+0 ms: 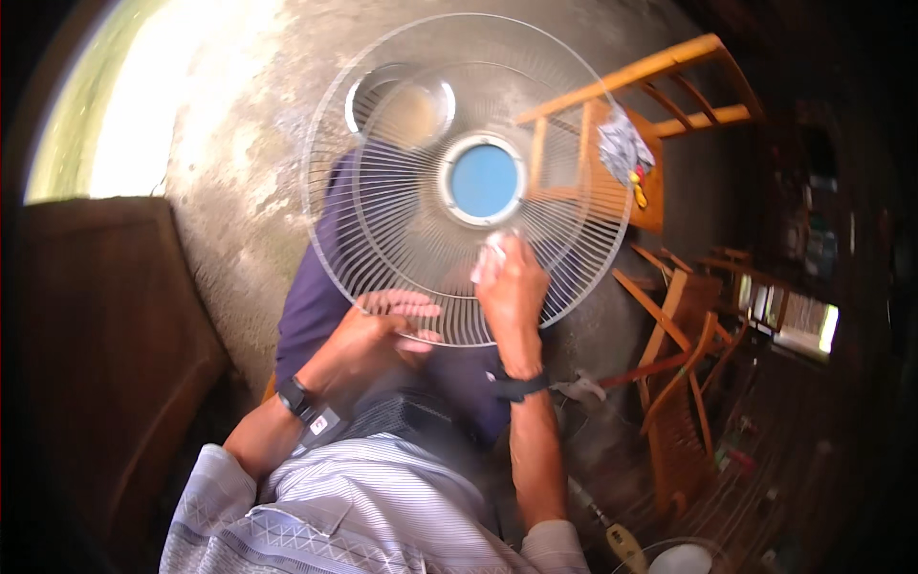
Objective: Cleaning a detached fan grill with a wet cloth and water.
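Note:
A round wire fan grille [362, 247] with a blue centre disc [484, 181] lies over my lap and knees. My left hand [391, 319] is at its lower left rim, fingers spread over and under the wires, thumb apart. My right hand [510, 276] is closed around a pale, crumpled cloth [490, 260] and presses it on the wires just below the blue disc. Both hands are slightly blurred. Through the wires, a metal basin [356, 107] with murky contents shows on the floor beyond my knees.
A wooden chair [656, 72] stands at the upper right, a grey cloth [622, 147] and a small red and yellow thing on its seat. Wooden folding furniture [681, 351] is at the right. A dark brown panel [115, 323] stands at the left. A fan blade or cover is not distinguishable.

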Action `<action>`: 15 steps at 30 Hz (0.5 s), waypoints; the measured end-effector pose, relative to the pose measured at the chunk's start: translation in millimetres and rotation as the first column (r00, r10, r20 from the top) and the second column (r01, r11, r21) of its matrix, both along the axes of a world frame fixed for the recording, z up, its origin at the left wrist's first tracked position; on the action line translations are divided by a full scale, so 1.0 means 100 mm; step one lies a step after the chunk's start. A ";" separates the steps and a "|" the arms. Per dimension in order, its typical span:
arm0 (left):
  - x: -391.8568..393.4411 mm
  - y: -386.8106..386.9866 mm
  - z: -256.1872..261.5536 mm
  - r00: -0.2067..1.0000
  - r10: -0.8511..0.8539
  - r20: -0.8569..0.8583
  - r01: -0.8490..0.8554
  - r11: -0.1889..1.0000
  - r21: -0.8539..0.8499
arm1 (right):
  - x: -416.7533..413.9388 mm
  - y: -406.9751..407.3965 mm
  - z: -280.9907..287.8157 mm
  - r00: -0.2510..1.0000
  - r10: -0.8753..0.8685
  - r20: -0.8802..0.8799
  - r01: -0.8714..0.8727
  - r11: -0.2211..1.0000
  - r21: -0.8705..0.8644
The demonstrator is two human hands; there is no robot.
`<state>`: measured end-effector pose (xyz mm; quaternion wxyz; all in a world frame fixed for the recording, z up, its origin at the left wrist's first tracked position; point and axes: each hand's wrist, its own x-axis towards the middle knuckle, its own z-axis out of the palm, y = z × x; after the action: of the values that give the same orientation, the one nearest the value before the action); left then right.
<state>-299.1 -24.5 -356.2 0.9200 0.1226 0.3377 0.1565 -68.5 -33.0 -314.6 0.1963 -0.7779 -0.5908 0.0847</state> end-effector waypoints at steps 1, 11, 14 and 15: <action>0.05 0.02 0.14 0.998 0.017 -0.059 -0.018 1.000 -0.022 | 0.02 0.04 -0.08 1.000 -0.017 0.015 0.017 1.000 0.021; -0.09 0.01 0.07 0.989 0.043 -0.140 -0.021 0.988 0.154 | -0.35 -0.34 0.08 0.991 0.127 0.045 -0.110 0.958 -0.264; -0.03 0.01 0.13 0.986 -0.013 -0.168 0.038 0.988 0.147 | -0.32 -0.15 -0.10 0.991 0.124 0.055 -0.113 0.977 -0.180; -0.05 0.01 0.10 0.985 -0.018 -0.170 0.044 0.987 0.153 | -0.32 -0.03 -0.19 0.986 0.141 0.083 -0.132 0.986 -0.106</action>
<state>-304.1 -23.8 -346.6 0.8781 0.2125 0.3988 0.1574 -100.1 -36.2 -333.6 0.1240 -0.7474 -0.6461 0.0923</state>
